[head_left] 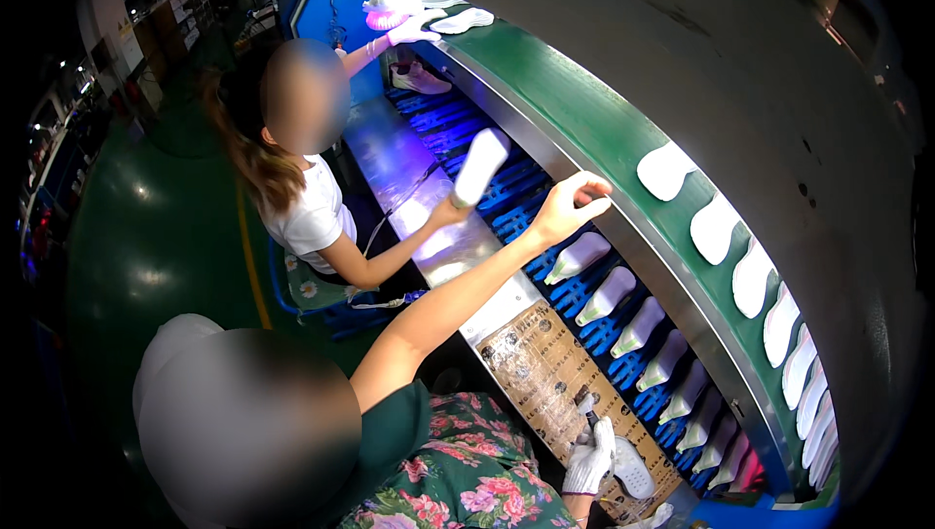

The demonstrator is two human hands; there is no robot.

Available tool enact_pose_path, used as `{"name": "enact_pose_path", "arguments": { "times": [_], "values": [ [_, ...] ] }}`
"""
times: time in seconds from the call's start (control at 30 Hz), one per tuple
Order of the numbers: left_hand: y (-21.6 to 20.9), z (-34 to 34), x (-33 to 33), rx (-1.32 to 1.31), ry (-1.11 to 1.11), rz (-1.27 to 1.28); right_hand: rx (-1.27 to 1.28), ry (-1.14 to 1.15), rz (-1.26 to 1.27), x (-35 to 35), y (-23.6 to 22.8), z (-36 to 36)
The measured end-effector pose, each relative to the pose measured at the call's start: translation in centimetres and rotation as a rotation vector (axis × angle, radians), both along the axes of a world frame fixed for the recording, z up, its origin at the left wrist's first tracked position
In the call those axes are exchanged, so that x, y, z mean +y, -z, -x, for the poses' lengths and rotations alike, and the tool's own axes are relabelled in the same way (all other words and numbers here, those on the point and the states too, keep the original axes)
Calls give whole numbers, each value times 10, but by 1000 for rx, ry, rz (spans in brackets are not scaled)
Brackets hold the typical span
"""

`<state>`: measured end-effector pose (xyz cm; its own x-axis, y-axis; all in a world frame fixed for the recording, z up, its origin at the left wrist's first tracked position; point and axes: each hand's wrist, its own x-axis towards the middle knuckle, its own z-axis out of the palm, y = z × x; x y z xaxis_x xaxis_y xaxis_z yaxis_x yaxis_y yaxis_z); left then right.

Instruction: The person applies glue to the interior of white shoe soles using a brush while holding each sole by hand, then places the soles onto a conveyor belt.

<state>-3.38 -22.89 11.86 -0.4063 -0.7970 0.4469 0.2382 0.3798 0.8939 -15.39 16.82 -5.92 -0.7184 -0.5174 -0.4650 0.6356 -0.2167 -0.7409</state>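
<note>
Gloved left hand (589, 463) pinning a white sole (633, 471) to the bench (443, 261) beside the line.

Holds the sole flat on a brown printed sheet (541, 373) at the near end of the bench, fingers curled over its edge, probably to steady it and keep the upper face exposed. Shows only a sliver of the gloved right hand (664, 516) at the lower edge, just beside the sole; cannot tell how far open or whether holding anything. Keeps a small dark tool (585, 400) close above on the sheet, within easy reach. Beyond, stands pale shoe forms (609, 295) in a blue rack (584, 287), evenly spaced, and lays more soles (714, 227) in a row on the green belt (584, 130). Leaves a co-worker's bare hand (570, 206) stretched over the rack, and another co-worker's hand lifting a white sole piece (480, 167) upright.
</note>
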Motion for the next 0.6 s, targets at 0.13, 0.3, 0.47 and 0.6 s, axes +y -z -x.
{"name": "enact_pose_path", "arguments": {
  "times": [0.13, 0.3, 0.47, 0.6],
  "values": [
    [2, 27, -37, -291, -233, 426, 7, 24, -41, -9, -14, -8],
    [40, 32, -59, -770, -450, 760, 69, -9, -69, -1, 4, 0],
    [37, 24, -64, -825, -397, 790, 48, -10, -42, -4, -28, -9],
    [37, 21, -65, -735, -374, 790, 38, 19, -38, -6, -35, -13]
  ]
}}
